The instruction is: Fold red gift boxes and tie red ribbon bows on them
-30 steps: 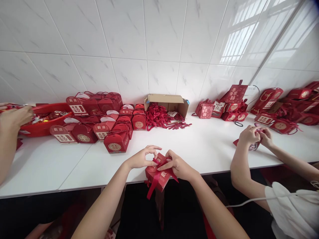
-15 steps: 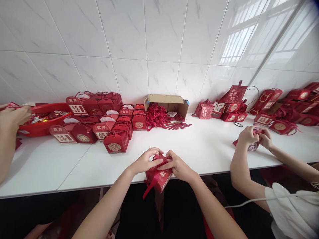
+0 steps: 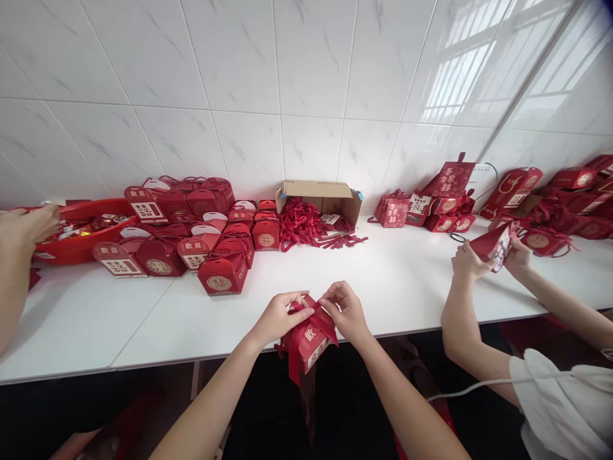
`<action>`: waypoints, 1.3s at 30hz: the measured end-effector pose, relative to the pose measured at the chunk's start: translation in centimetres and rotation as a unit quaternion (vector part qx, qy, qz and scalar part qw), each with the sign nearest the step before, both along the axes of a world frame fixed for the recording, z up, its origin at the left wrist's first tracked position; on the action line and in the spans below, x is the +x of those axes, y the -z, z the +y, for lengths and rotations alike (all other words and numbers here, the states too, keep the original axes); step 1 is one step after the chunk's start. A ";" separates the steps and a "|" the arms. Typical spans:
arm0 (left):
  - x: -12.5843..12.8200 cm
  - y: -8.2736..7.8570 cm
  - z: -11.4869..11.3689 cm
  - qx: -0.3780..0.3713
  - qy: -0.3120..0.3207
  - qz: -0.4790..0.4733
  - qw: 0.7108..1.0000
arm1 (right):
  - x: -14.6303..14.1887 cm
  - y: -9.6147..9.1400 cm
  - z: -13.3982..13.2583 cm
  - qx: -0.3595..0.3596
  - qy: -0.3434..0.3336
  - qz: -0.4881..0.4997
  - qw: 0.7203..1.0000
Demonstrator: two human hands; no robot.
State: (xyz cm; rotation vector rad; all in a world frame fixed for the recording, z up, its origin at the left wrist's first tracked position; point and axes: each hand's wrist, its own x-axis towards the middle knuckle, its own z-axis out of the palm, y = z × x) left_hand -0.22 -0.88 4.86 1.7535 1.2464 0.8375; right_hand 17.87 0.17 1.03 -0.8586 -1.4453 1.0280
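A small red gift box (image 3: 310, 342) with a white label hangs just over the front edge of the white table (image 3: 383, 281). A red ribbon (image 3: 297, 344) wraps it and trails down its left side. My left hand (image 3: 278, 315) pinches the ribbon at the box's top left. My right hand (image 3: 345, 310) pinches the ribbon at the top right. Both hands are closed on the ribbon, close together above the box.
Several finished red boxes (image 3: 221, 273) stand at the back left beside a red tray (image 3: 71, 246). A cardboard carton (image 3: 320, 197) spills red ribbons (image 3: 301, 225). A person on the right lifts a red box (image 3: 489, 244); another person's hand (image 3: 23, 225) reaches at the left.
My hands have shifted the ribbon ends on top of the box and the box has tilted slightly. The person on the right has raised their box off the table.
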 end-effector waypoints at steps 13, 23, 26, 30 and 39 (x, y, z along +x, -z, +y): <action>-0.3 0.4 -0.2 -0.011 0.026 -0.056 0.998 | 0.5 0.9 -0.2 -0.054 0.004 0.105 0.993; 0.0 0.2 -0.3 -0.016 0.028 -0.051 0.998 | 0.7 0.3 -0.4 -0.064 -0.007 0.090 0.994; 0.1 0.3 -0.2 -0.017 0.032 -0.054 0.998 | 0.4 0.4 -0.3 -0.045 0.024 0.080 0.995; 0.2 0.5 -0.2 -0.013 0.032 -0.055 0.998 | 0.2 0.7 -0.3 -0.034 0.059 0.079 0.995; 0.0 1.3 -0.7 -0.013 0.026 -0.082 0.996 | -0.8 1.7 -1.4 -0.048 0.125 0.120 0.984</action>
